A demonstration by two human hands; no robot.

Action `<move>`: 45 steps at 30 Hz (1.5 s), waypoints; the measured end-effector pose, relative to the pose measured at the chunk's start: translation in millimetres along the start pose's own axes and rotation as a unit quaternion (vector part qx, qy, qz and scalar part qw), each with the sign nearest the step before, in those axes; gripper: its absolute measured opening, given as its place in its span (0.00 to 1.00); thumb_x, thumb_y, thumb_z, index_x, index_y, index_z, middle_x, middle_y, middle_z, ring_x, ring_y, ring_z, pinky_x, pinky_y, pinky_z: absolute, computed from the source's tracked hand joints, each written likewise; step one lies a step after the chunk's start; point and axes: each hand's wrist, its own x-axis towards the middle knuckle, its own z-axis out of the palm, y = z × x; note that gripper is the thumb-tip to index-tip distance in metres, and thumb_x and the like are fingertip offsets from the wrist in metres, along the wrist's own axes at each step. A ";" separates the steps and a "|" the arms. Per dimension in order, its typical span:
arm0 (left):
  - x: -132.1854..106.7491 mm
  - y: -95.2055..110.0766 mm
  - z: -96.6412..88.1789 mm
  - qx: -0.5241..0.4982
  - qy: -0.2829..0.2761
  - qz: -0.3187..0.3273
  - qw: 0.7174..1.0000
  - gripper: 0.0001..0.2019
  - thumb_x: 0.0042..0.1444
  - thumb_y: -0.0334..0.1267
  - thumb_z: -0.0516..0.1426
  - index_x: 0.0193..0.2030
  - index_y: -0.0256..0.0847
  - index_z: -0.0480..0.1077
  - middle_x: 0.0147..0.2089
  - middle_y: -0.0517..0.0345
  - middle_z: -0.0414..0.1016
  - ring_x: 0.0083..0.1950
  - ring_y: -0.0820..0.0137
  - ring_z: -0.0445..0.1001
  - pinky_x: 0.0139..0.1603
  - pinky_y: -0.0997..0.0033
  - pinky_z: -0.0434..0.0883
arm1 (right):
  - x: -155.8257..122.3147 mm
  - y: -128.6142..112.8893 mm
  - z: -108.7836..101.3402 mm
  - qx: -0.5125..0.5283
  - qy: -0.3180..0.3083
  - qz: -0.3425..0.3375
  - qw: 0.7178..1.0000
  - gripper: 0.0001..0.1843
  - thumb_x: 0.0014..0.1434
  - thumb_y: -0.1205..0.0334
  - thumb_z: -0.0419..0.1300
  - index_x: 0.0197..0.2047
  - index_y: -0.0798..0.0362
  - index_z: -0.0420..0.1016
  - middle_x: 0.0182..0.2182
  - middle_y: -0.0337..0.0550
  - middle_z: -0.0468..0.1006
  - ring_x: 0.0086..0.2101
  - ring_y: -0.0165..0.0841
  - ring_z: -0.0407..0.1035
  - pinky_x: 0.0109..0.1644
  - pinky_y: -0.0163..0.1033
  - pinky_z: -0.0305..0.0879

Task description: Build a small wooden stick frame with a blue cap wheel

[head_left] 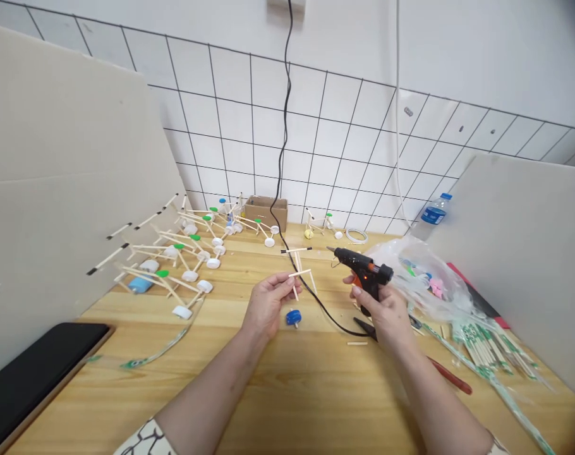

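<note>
My left hand (267,304) pinches a small frame of thin wooden sticks (299,268), one stick of which has black ends. In my right hand (387,311) is a black hot glue gun (370,273) with an orange trigger and a small lit red light. Its nozzle points left, toward the stick frame, with a gap between them. A blue wheel-like piece (293,317) lies on the table just below my left hand. Under my right wrist, pliers with red handles (451,376) are partly hidden. A short loose stick (357,343) lies to their left.
Several stick models with white wheels (189,276) stand at the left. A cardboard box (267,212) and a tape roll (356,236) are at the back. On the right are a plastic bag (420,272), bundled sticks (486,347) and a bottle (436,210). A black cord (282,151) hangs down the middle.
</note>
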 end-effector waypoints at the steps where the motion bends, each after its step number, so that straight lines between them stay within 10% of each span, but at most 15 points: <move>1: 0.3 -0.3 0.0 0.001 0.002 -0.001 1.000 0.14 0.30 0.36 0.68 0.27 0.33 0.75 0.25 0.56 0.77 0.27 0.73 0.73 0.33 0.72 0.69 | -3.9 0.0 -0.1 -0.008 -0.014 0.001 1.000 0.18 0.48 0.52 0.60 0.38 0.55 0.75 0.27 0.43 0.75 0.25 0.32 0.63 0.28 0.36 0.57; 12: 1.3 -5.2 -0.8 0.015 0.006 0.001 1.000 0.11 0.34 0.35 0.67 0.27 0.34 0.74 0.25 0.55 0.77 0.28 0.73 0.73 0.35 0.72 0.69 | -26.9 4.7 5.5 -0.072 -0.070 -0.017 0.995 0.17 0.49 0.48 0.59 0.34 0.53 0.75 0.32 0.47 0.78 0.37 0.42 0.70 0.42 0.44 0.65; 45: 0.9 -5.7 -0.5 0.023 -0.004 -0.007 1.000 0.12 0.33 0.36 0.67 0.27 0.34 0.74 0.24 0.55 0.77 0.28 0.72 0.74 0.35 0.72 0.69 | -30.9 8.2 8.2 -0.163 -0.090 -0.026 0.982 0.22 0.53 0.47 0.56 0.39 0.57 0.76 0.33 0.49 0.79 0.36 0.43 0.71 0.41 0.44 0.67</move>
